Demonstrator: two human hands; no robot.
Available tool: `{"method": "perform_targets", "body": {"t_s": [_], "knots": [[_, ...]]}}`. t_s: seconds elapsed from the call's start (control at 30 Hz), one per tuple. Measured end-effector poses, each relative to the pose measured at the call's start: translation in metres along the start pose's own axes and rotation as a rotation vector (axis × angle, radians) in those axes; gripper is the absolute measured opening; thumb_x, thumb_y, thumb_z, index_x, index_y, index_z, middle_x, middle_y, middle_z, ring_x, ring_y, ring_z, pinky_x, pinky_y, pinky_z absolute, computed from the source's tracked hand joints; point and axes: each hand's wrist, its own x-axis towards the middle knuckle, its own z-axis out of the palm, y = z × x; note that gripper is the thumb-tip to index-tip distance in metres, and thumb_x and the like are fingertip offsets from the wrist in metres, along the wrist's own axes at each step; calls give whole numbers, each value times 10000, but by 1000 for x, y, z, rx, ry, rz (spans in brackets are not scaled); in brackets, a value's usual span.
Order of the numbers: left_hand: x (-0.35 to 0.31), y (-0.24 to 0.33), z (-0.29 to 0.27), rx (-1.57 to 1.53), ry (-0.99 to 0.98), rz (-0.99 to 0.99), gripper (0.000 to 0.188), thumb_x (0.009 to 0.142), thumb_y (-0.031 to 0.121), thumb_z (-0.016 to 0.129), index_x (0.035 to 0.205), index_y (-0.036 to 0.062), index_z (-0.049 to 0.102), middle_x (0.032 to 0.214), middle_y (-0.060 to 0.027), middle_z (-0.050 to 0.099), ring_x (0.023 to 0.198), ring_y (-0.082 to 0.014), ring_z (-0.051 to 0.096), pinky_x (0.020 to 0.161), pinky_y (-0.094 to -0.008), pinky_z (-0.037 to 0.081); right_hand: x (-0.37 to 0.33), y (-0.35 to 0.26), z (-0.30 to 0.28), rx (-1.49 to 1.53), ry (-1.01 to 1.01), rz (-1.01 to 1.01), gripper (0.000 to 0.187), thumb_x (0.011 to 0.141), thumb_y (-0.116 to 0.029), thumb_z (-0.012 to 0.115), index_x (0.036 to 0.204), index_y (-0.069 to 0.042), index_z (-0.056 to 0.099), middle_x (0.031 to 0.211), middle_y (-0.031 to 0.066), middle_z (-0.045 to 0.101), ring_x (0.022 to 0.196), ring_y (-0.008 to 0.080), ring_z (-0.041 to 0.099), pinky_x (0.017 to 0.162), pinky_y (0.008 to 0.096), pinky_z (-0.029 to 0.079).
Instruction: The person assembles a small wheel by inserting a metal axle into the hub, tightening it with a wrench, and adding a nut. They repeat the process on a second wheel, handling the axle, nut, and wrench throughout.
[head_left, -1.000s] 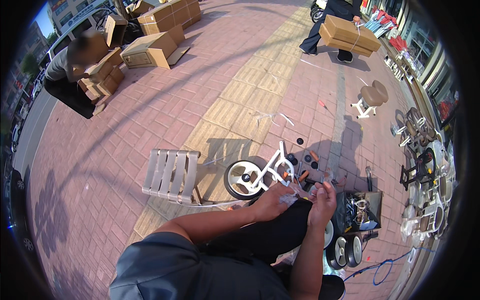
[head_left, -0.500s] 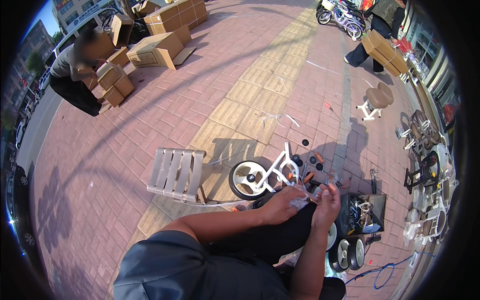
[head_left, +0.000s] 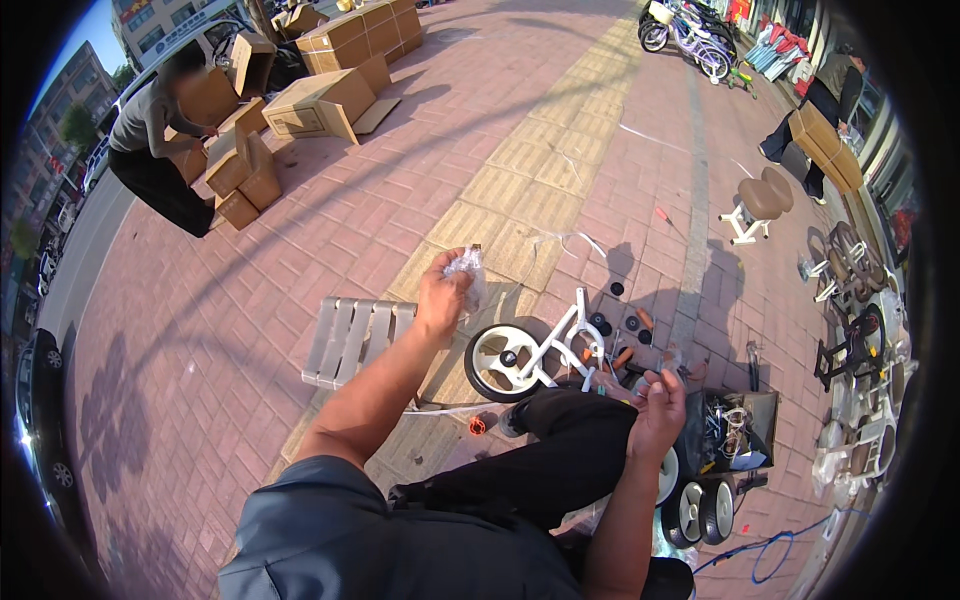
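Observation:
My left hand (head_left: 443, 293) is raised out in front of me, closed on a crumpled clear plastic bag (head_left: 470, 272). My right hand (head_left: 660, 398) is held palm-up near my knee with the fingers curled around a small part too small to make out. Just beyond my dark trouser leg lies a white child's bike frame (head_left: 560, 340) with a white-rimmed wheel (head_left: 502, 362), and small black and orange parts (head_left: 622, 335) are scattered beside it on the paving.
A white slatted stool (head_left: 352, 340) stands to my left. A box of tools (head_left: 738, 432) and small wheels (head_left: 700, 512) sit at right. A brown stool (head_left: 760, 203), more bike frames (head_left: 860, 340), stacked cardboard boxes (head_left: 330, 70) and two other people are farther off.
My left hand has lifted up and to the left, away from the right hand, taking the plastic bag with it. The right hand has stayed near my knee.

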Motion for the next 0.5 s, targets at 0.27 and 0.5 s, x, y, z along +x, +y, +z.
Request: {"method": "perform_targets", "body": {"t_s": [0.27,0.5], "knots": [[20,33,-92,-143,301,89,421,831,-31,533,1252,-21,535,1010,-109,635,832,-204,646,710,-330,552,2,3,4,1,-40,-17,368,975,-94,615,1308,36,527,1130,118,673,860,121,635,750,262,541],[-60,-49,-27,-58,21,-323,430,837,-27,557,1267,-18,537,1001,-115,654,831,-215,652,720,-342,550,2,4,5,23,-46,-19,375,974,-85,612,1314,41,519,1132,118,670,874,128,634,763,265,539]]}}
